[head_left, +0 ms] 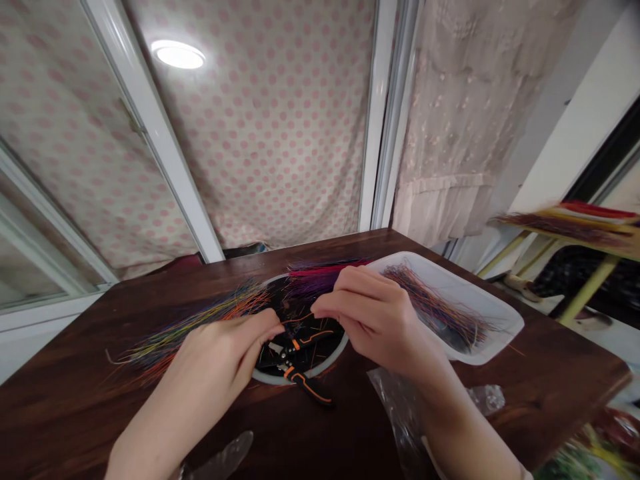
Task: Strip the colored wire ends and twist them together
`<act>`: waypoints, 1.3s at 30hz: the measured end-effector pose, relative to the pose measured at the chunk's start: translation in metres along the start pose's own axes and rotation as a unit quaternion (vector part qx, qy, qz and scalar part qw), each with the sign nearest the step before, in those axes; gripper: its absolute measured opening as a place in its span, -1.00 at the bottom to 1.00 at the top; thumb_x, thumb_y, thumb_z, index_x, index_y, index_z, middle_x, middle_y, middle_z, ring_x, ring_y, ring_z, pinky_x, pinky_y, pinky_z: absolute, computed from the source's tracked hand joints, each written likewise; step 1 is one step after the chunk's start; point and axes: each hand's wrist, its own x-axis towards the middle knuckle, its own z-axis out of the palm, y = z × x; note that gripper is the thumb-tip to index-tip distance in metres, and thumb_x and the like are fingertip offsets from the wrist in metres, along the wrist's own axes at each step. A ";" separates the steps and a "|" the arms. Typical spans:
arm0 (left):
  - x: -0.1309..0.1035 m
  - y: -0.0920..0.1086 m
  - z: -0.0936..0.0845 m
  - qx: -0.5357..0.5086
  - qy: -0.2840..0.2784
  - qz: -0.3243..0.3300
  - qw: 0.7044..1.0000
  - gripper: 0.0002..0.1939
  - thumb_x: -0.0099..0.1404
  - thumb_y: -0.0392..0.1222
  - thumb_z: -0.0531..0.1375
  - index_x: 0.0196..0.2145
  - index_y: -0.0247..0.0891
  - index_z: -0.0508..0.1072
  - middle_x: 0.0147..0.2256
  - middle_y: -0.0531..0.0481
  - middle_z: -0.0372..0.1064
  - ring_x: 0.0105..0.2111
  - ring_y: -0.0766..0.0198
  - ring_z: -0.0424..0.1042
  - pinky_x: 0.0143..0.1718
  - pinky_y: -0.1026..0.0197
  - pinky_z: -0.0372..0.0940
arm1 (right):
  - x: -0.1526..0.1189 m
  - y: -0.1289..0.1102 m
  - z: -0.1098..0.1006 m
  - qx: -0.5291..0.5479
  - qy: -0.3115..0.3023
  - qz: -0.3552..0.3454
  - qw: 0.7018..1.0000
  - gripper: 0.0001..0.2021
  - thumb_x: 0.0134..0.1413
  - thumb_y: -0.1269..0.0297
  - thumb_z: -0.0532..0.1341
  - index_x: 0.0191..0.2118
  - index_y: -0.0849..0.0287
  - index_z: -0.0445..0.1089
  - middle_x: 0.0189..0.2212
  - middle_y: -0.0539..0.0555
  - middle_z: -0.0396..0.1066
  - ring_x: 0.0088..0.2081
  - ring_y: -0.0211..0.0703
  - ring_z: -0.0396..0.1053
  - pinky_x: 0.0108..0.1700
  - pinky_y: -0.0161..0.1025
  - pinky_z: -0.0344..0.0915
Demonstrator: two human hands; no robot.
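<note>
"Handling a thin orange wire (295, 321), between both hands?"

"Yes. The left hand (223, 350) pinches one end; the right hand (373, 317) has its fingertips together near the other, though I can't tell if they grip it."

"And the pliers (306, 385)?"

"Just nearer the wearer than the wire. Handling that wire calls for light, steady fingertips, I'd judge."

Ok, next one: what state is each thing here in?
left hand: fingertips pinched at a thin wire
right hand: fingertips pinched together; grip on wire unclear
pliers: open, handles spread
white tub: uncovered, holding wires
left wire bundle: loose, fanned out
plastic bag: crumpled
dotted curtain: drawn across
round light: lit
</note>
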 end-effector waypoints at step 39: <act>-0.048 -0.033 -0.077 -0.025 0.420 -0.182 0.889 -0.87 0.32 -0.11 0.24 -0.38 -0.07 0.55 -0.60 0.12 0.23 -0.56 0.30 0.19 -0.55 0.17 0.04 | 0.003 0.018 0.201 -0.019 -0.487 0.005 0.873 -0.81 0.29 0.25 0.24 -0.07 0.25 0.44 -0.09 0.11 0.48 -0.12 -0.12 0.48 -0.07 -0.06 0.47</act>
